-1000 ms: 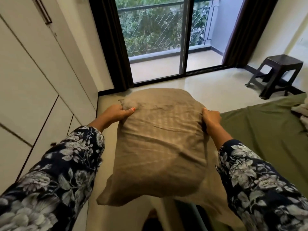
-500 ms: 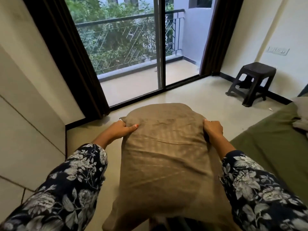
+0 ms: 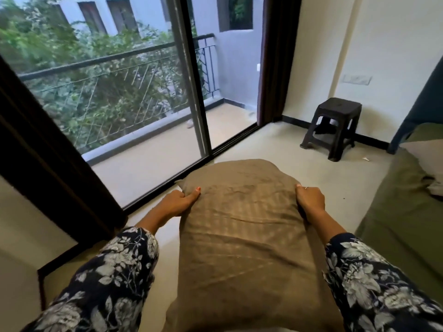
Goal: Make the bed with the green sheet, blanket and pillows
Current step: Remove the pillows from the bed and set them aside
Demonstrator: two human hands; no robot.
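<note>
Both hands, left (image 3: 178, 202) and right (image 3: 309, 198), gripping tan pillow (image 3: 242, 236), dark stool (image 3: 335, 127) beyond, green-sheeted bed (image 3: 402, 212) right

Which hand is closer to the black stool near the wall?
Right. The right hand grips the pillow on the side toward the stool; the left hand grips the opposite side, farther away.

Two long sleeves, dark navy, printed all over with large white and grey flowers and leaves. Left sleeve (image 3: 105, 281) ending loose at the forearm, hem edged in the same print. Right sleeve (image 3: 374, 283) alike, cuff stopping short of the wrist. Left hand (image 3: 178, 203) with orange-red polish on the thumbnail. Right hand (image 3: 310, 198) wearing a thin pale ring.
</note>
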